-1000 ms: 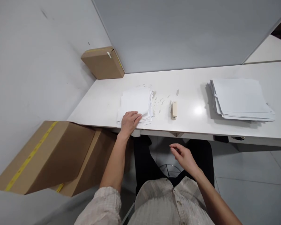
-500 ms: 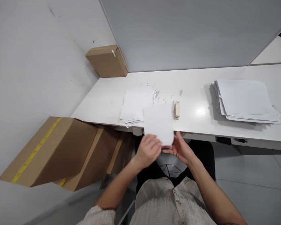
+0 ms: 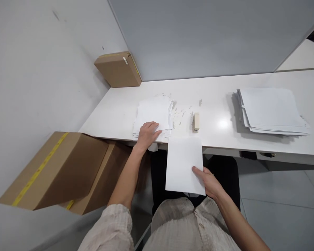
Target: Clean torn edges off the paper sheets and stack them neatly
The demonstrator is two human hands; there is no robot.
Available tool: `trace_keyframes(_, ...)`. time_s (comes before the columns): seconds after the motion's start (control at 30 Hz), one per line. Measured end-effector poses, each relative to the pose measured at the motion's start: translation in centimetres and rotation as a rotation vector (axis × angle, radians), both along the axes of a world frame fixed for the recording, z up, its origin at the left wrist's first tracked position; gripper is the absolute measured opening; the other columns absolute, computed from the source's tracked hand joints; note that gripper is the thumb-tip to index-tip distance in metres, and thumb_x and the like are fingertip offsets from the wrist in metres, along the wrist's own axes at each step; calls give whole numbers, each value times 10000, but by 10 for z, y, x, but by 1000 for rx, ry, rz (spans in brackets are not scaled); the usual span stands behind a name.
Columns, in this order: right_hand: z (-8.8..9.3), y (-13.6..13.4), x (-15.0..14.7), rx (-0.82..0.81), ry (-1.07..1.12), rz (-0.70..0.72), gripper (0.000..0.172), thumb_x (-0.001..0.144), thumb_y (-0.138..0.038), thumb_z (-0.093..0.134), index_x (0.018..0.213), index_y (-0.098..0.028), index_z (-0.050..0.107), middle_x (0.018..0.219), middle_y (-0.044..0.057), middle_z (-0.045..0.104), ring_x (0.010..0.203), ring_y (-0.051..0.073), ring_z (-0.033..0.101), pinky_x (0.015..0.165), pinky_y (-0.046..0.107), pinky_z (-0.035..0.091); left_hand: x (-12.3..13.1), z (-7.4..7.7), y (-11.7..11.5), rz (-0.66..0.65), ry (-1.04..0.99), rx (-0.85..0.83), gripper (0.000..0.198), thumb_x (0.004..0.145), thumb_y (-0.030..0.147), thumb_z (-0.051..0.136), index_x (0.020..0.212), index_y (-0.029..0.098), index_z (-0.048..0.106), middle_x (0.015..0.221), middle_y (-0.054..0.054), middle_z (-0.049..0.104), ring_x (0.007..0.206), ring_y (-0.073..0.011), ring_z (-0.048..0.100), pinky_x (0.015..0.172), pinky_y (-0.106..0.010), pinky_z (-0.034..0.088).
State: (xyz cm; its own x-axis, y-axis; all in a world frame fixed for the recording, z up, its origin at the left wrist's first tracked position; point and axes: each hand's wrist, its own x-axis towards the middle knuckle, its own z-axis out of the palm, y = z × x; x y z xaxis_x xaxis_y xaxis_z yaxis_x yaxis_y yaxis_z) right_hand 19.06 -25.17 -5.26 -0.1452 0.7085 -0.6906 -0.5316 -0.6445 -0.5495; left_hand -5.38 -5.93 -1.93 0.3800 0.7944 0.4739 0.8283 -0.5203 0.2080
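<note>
My right hand (image 3: 209, 181) holds a white sheet of paper (image 3: 183, 164) by its lower right corner, over my lap and just below the desk's front edge. My left hand (image 3: 147, 134) rests flat on the near end of a small stack of white paper (image 3: 154, 111) on the white desk (image 3: 120, 108), fingers spread on the top sheet. A small cream stapler (image 3: 196, 122) lies on the desk just right of that stack, with small paper scraps (image 3: 179, 112) scattered between them.
A larger stack of white sheets (image 3: 270, 109) lies at the desk's right. A brown box (image 3: 117, 69) sits at the far left corner against the grey partition. Big cardboard boxes (image 3: 57, 167) with yellow tape stand on the floor at my left, beside the wall.
Half a second ago both hands held the sheet in front of me. Now my left hand has gone back onto the small stack, and my right hand alone holds the sheet, lower.
</note>
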Motion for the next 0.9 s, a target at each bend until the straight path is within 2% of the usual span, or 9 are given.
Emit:
trace_keyframes(0.13, 3, -6, 3, -9, -8, 12, 243, 765, -306, 663, 929, -127, 647, 848, 90, 733, 695, 209, 687, 617, 279, 532, -1, -1, 3, -29, 64, -77, 232, 828, 355, 570, 996, 219, 655, 1075, -73, 647, 1030, -236, 558, 908, -369, 428)
trace_keyframes(0.27, -1, -6, 3, -11, -26, 24, 255, 763, -319, 667, 931, -129, 645, 830, 85, 733, 678, 209, 686, 599, 279, 528, -1, 4, 3, -21, -81, -139, 218, 871, 318, 484, 899, 197, 664, 966, -58, 669, 954, -197, 572, 881, -325, 419)
trace_keyframes(0.43, -3, -5, 0, 20, 25, 13, 264, 771, -305, 665, 975, -141, 634, 857, 79, 733, 715, 216, 688, 640, 303, 544, -3, 18, -5, 341, -618, -116, 243, 863, 312, 454, 742, 155, 593, 592, 19, 530, 578, -109, 495, 571, -222, 407)
trace_keyframes(0.5, 1, -4, 0, 12, 35, -7, 274, 775, -296, 663, 1002, -147, 627, 877, 79, 732, 731, 219, 689, 665, 317, 551, -1, 28, -24, 362, -694, -31, 228, 865, 314, 466, 754, 152, 581, 582, 30, 509, 568, -97, 489, 555, -207, 405)
trace_keyframes(0.57, 5, -1, 0, 1, 44, -28, 291, 783, -296, 657, 1030, -147, 618, 910, 86, 729, 755, 222, 689, 692, 327, 554, 6, 36, -53, 244, -619, 34, 172, 865, 278, 479, 832, 153, 592, 685, 6, 583, 659, -110, 556, 614, -213, 448)
trace_keyframes(0.63, 8, 4, 0, -8, 50, -43, 312, 797, -326, 642, 1049, -144, 614, 945, 97, 723, 792, 225, 687, 713, 328, 553, 16, 38, -85, 20, -459, 76, 134, 848, 200, 493, 926, 155, 592, 880, -48, 648, 846, -149, 614, 745, -259, 492)
trace_keyframes(0.7, 8, 9, 0, 11, 62, -47, 348, 812, -384, 617, 1062, -142, 617, 969, 107, 717, 839, 232, 681, 730, 327, 550, 29, 32, -116, -241, -304, 57, 154, 829, 130, 494, 955, 157, 579, 985, -81, 654, 1009, -181, 603, 881, -322, 486)
trace_keyframes(0.77, 7, 14, -1, 63, 91, -37, 413, 823, -465, 575, 1086, -149, 617, 981, 111, 713, 881, 241, 674, 743, 332, 545, 41, 21, -139, -427, -171, -9, 164, 822, 96, 487, 949, 153, 573, 993, -83, 659, 1091, -197, 576, 969, -375, 451)
trace_keyframes(0.9, 4, 19, -3, 180, 130, 7, 499, 791, -522, 587, 1133, -159, 605, 976, 109, 714, 895, 251, 669, 753, 350, 532, 55, 1, -163, -564, 0, -106, 150, 836, 104, 477, 942, 133, 579, 996, -81, 667, 1125, -214, 558, 1012, -411, 418)
